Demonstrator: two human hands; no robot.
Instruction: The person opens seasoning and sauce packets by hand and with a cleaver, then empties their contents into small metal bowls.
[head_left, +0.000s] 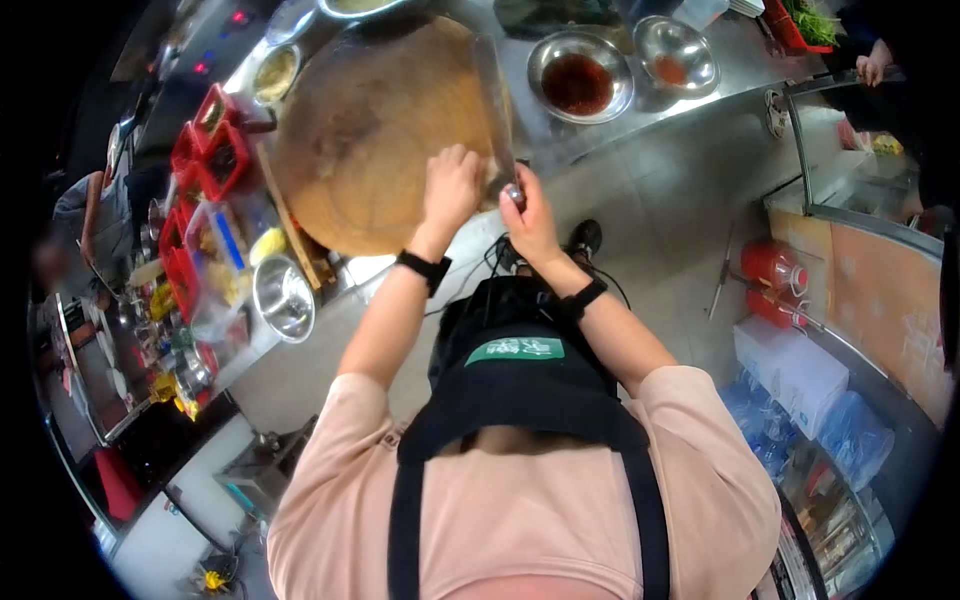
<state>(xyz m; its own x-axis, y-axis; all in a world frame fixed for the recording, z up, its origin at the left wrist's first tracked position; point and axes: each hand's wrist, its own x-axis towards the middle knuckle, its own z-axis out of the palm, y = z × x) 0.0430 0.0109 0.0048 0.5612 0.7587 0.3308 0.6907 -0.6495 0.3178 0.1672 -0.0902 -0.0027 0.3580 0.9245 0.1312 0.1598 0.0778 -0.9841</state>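
My right hand [530, 215] is closed around the handle of a cleaver [495, 100]. The blade points away from me, along the right edge of a round wooden chopping board [370, 200]. Close to the blade, my left hand [455, 185] rests at the near right part of the board with its fingers curled in. Whatever its fingers may hold is hidden. The board's surface looks wet and stained in the middle.
Right of the board stand a metal bowl [578, 82] of dark red sauce and another bowl [676, 58]. Red containers [222, 160], a steel bowl [283, 298] and a wooden stick [285, 215] lie on the left. A person's hand [874, 62] shows at upper right.
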